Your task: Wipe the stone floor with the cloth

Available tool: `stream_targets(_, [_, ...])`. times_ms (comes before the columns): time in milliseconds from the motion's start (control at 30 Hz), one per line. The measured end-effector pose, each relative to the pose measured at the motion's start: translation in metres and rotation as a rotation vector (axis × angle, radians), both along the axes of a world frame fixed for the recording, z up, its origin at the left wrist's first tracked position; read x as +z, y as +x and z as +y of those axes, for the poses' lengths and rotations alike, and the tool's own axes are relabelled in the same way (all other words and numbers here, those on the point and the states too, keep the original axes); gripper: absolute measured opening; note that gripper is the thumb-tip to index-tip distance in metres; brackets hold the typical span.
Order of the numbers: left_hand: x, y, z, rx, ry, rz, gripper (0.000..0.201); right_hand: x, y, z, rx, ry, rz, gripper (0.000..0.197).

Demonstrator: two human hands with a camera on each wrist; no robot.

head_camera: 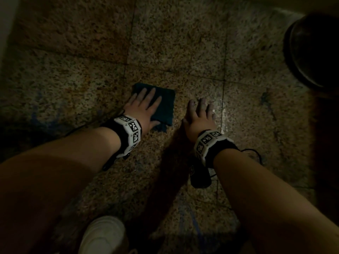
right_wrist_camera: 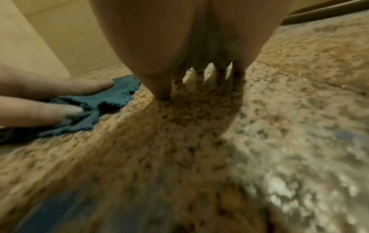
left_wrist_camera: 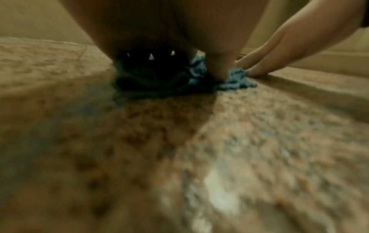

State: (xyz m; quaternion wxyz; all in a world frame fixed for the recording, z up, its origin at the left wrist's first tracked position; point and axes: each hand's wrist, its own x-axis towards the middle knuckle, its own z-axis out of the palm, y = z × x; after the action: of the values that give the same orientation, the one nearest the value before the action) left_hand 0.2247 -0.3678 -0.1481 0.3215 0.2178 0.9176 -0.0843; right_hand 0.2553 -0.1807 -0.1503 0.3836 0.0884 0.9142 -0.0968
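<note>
On the speckled stone floor (head_camera: 183, 52), the folded teal cloth (head_camera: 165, 107) lies under the left hand (head_camera: 143, 109), fingers spread flat on it. Right hand (head_camera: 200, 116), fingers spread, braces beside it. Press evenly; sweep overlapping strokes.

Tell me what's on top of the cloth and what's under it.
The left hand lies flat on the dark teal cloth, fingers spread and straight. Under the cloth is the speckled stone floor; the patch beneath is covered, so its state cannot be seen.
</note>
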Motion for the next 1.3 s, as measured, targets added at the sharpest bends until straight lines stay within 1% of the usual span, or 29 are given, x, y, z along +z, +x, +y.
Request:
stream_targets(67, [-0.002, 0.001, 0.0, 0.011, 0.006, 0.007, 0.071, -0.001, 0.001, 0.0, -0.004, 0.002, 0.012, 0.064])
stream_targets(167, [-0.003, 0.002, 0.001, 0.004, 0.013, 0.02, 0.068, -0.003, 0.002, -0.002, -0.014, 0.002, 0.012, 0.063])
stream_targets(300, [-0.007, 0.008, -0.007, -0.03, 0.02, 0.014, 0.07, -0.001, 0.001, -0.002, -0.015, 0.007, 0.007, 0.063])
stream_targets(467, [-0.007, 0.035, -0.03, -0.04, 0.001, -0.004, 0.07, 0.003, 0.0, -0.012, -0.033, 0.029, 0.0, 0.067])
stream_targets(567, [-0.007, 0.043, -0.04, -0.035, 0.005, -0.016, 0.07, 0.004, -0.004, -0.028, 0.018, 0.01, 0.031, 0.066])
stream_targets(767, [-0.008, 0.03, -0.047, -0.056, 0.039, 0.029, 0.067, 0.0, -0.003, -0.045, 0.022, 0.045, 0.017, 0.065])
stream_targets(833, [-0.008, 0.017, -0.046, -0.012, 0.051, 0.058, 0.066, -0.002, -0.001, -0.044, 0.029, 0.048, 0.018, 0.065])
stream_targets(933, [-0.008, 0.003, -0.046, 0.058, 0.117, 0.097, 0.065, -0.003, -0.001, -0.043, 0.03, 0.037, 0.026, 0.066])
stream_targets(1033, [-0.008, 0.003, -0.045, 0.069, 0.13, 0.101, 0.065, -0.003, 0.0, -0.042, 0.031, 0.037, 0.034, 0.066])
stream_targets(1167, [-0.007, 0.013, -0.049, 0.036, 0.089, 0.07, 0.067, -0.002, 0.0, -0.043, 0.034, 0.046, 0.034, 0.066])
stream_targets(1300, [-0.006, 0.044, -0.071, -0.028, 0.034, -0.011, 0.071, 0.006, -0.01, -0.046, 0.032, 0.065, 0.004, 0.067])
